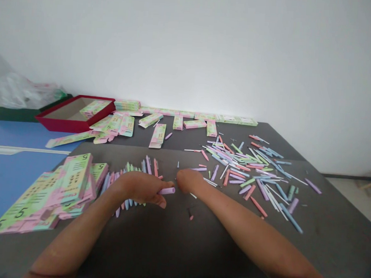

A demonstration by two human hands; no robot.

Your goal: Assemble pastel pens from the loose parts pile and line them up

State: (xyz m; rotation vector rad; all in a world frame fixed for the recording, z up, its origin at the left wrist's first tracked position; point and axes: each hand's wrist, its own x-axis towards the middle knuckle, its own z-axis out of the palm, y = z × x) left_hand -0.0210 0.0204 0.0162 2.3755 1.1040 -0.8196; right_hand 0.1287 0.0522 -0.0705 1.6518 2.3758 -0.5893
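My left hand is closed around a purple pen barrel, its open end pointing right. Just beside it, my right hand is curled, with its fingertips turned away from view; what it grips, if anything, is hidden. A short white stick shows below that wrist. Under and behind my left hand lies a row of pastel pens, side by side. To the right of my right hand spreads a loose heap of pen parts, with coloured barrels, caps and thin white refills.
Stacked pink-and-green boxes lie at the left, with more flat boxes behind. A red tray and a green tray holding a plastic bag stand at the back left. Boxes line the wall.
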